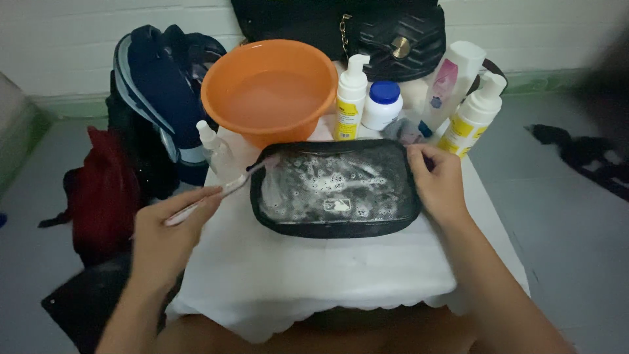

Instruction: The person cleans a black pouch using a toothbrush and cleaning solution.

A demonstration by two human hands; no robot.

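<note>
Soap foam hides much of the black pouch [335,190], lying lengthwise left-to-right on the white cloth [314,275]; right hand [439,183] fingers curl over its edge, left hand [164,229] grips a toothbrush [223,190] pointing up-right.

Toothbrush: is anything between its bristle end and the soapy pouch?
Nothing visible. The left hand holds the toothbrush, and its bristle end already reaches the foamy top-left corner of the black pouch. The right hand rests on the pouch's right edge, away from the brush.
</note>
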